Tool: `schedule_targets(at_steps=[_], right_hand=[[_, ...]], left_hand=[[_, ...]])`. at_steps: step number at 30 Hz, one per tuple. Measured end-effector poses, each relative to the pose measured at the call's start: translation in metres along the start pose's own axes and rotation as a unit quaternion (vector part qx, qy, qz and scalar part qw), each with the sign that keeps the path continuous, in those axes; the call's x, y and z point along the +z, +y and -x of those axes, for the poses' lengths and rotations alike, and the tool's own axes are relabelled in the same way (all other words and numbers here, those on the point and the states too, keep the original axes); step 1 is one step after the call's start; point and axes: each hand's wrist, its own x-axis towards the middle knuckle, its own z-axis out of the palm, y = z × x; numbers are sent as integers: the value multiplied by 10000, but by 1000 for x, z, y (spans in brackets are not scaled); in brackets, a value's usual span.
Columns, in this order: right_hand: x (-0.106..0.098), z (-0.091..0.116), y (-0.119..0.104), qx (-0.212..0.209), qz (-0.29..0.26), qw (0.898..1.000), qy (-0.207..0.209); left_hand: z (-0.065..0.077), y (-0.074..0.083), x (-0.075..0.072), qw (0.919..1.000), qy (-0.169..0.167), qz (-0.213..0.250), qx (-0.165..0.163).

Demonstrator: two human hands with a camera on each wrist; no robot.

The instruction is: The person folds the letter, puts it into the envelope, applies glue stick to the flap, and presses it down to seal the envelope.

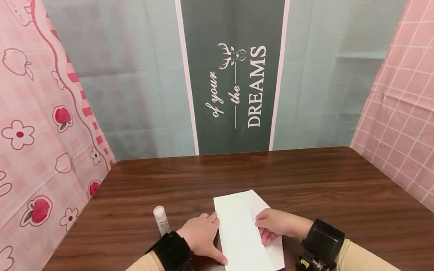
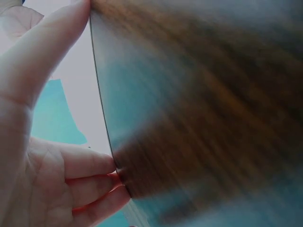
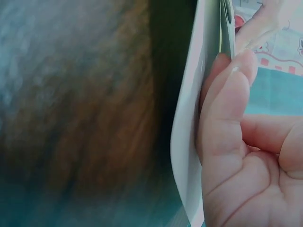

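A folded sheet of white paper (image 1: pixel 239 232) lies on the table in front of me, a flap along its right side. My left hand (image 1: pixel 202 235) spreads thumb and fingers along the paper's left edge; in the left wrist view the straight thumb and fingertips touch that edge. At the right, my right hand (image 1: pixel 273 225) pinches the free edge of an upper layer between thumb and index finger. The right wrist view shows the layers of paper (image 3: pixel 188 137) standing a little apart beside that hand (image 3: pixel 236 142).
A white glue stick (image 1: pixel 161 220) stands upright just left of my left wrist. The dark wooden table (image 1: pixel 321 178) reaches back to a grey-green curtain (image 1: pixel 132 95). Pink patterned cloths hang on both sides.
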Motion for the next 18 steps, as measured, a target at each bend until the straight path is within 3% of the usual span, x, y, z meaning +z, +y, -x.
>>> schedule_targets(at_steps=[18], right_hand=[[1, -2, -3, 59, -369, 9991, -178]], left_hand=[[1, 2, -1, 10000, 39, -28, -7]])
